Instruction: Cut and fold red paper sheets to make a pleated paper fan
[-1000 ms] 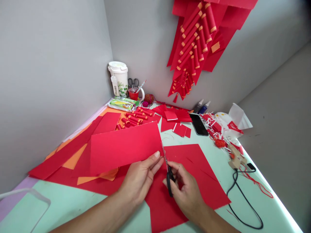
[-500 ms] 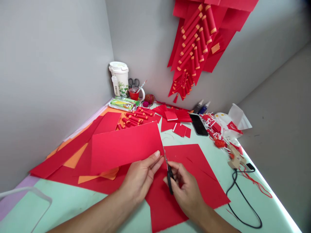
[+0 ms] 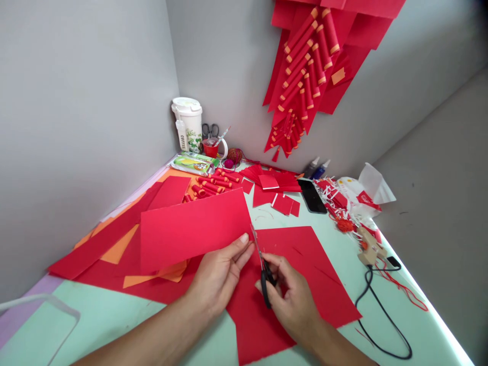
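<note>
Pinched at its lower right corner, a red paper sheet [image 3: 194, 229] is held up by my left hand [image 3: 223, 272]. My right hand [image 3: 292, 290] grips black-handled scissors [image 3: 267, 277] with fingers through the loops. The scissor blades point away from me and lie along the sheet's right edge, close to my left fingertips. Beneath both hands a larger red sheet [image 3: 305, 264] lies flat on the table. More red paper strips [image 3: 110, 239] and orange paper [image 3: 121, 245] lie to the left.
Rolled red paper tubes [image 3: 211, 185] with orange ends lie behind the sheet. A phone [image 3: 312, 195], a glue gun [image 3: 369, 246] with a black cable and paper scraps are on the right. A white cup [image 3: 186, 124] stands in the corner. A firecracker decoration [image 3: 305, 71] hangs on the wall.
The held red sheet and my left hand have shifted slightly left. The scissor blades now show a little more apart from the sheet's edge.
</note>
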A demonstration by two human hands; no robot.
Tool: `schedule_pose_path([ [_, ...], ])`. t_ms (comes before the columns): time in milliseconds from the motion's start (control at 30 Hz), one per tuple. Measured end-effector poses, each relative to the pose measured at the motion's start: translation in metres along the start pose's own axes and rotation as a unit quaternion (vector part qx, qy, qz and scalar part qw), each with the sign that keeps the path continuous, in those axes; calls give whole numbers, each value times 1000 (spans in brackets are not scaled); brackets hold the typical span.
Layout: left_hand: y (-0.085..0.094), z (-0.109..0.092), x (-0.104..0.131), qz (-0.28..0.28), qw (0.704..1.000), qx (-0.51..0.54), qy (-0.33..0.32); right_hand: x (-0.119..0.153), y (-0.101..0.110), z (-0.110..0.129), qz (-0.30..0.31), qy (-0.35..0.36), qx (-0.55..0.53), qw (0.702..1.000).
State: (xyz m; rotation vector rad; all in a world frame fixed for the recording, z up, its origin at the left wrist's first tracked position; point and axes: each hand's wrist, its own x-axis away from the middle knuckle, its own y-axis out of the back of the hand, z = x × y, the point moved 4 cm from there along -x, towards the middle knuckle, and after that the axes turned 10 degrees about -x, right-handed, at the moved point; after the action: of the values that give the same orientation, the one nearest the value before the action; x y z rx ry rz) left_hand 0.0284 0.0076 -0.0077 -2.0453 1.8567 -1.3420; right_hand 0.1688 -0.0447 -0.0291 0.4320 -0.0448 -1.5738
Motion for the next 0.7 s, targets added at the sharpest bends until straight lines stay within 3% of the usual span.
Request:
schedule_pose_path([
  [700,-2,-1,2,-4,1000,8,4,3,-1,-8,16,-3,-10,1000],
])
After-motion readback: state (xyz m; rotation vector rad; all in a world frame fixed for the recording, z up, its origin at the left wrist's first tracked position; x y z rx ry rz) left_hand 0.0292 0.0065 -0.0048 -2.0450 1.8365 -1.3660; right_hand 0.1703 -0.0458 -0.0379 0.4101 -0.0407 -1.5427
